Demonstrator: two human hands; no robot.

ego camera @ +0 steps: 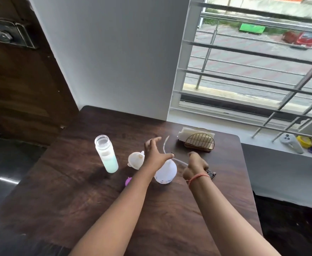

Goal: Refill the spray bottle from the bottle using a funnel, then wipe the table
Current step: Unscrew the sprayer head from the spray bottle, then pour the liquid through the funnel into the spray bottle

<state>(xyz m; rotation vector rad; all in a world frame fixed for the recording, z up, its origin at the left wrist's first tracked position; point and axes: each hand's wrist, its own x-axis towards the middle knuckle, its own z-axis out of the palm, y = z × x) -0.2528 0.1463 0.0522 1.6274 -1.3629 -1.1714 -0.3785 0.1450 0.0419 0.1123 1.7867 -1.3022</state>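
Two bare forearms reach out over a dark wood-grain table point(77, 200). The right hand point(195, 166), with a red thread at its wrist, is curled around the black spray head point(211, 174), whose thin clear tube point(165, 145) arcs away across the tabletop. The left hand point(154, 154) hovers with fingers spread wide, thumb touching the neck of the one white spray bottle point(165, 171), which stands upright and uncapped between the two hands. Whether that hand truly grips the neck I cannot tell.

Just left of the wrist a single purple cap point(128, 181) lies on the wood. Beyond it one white funnel point(136, 160) lies tipped on its side, and further left one clear bottle point(106, 156) stands open, its lower part filled with pale green liquid.

Toward the far edge sits one gold wire holder point(199, 141) of white napkins. Behind the table rise a white wall point(114, 52), a brown door point(22, 80) at left, and a barred window point(253, 71) at right, with one grey controller point(291, 142) and one yellow roll point(304, 141) on the sill.
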